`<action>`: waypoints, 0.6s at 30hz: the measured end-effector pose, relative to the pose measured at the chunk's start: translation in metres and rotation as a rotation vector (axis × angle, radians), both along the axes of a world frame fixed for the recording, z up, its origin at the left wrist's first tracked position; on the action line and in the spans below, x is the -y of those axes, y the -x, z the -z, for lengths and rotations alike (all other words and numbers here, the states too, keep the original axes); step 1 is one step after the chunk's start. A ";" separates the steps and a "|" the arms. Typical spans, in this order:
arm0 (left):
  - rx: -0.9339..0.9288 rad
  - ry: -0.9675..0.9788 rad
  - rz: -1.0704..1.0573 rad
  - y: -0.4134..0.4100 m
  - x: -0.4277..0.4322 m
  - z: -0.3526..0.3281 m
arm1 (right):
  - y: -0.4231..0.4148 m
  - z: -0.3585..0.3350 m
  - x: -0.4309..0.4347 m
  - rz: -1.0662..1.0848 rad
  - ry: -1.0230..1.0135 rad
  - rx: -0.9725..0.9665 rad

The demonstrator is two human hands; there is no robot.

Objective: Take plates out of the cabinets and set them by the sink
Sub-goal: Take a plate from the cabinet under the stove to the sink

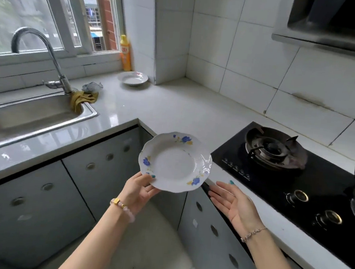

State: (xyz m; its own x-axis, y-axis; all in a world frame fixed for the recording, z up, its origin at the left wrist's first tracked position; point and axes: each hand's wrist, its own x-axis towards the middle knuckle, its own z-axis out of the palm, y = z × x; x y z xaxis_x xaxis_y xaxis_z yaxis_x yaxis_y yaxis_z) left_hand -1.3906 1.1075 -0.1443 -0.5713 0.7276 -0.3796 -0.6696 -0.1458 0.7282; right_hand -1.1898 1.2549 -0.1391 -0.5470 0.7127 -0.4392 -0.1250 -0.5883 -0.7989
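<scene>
Two bare forearms enter from the lower edge, each wearing a bracelet at the wrist. Left hand [139, 190] grips a white plate [175, 162] by its near rim, thumb on top and fingers beneath; the plate has a scalloped edge with blue and yellow flowers and is held in the air, tilted toward the camera, in front of the grey cabinet doors [97, 161] at the inner corner of the counter. Right hand [234, 200] is open, palm up, fingers spread, just beside the plate but not touching it, over the counter edge near the black gas hob [285, 186]. Steel sink [30, 117] sits to the left, with a yellow cloth [82, 100] draped over its far right corner at the base of the tap [50, 59]. Second plate [132, 78] rests on the white countertop [174, 106] further back, right of the sink, just in front of an orange bottle [124, 53] by the window.
</scene>
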 end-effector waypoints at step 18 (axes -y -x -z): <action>-0.004 0.077 -0.206 0.268 0.019 -0.021 | 0.347 -0.031 -0.058 -0.311 -0.009 -0.042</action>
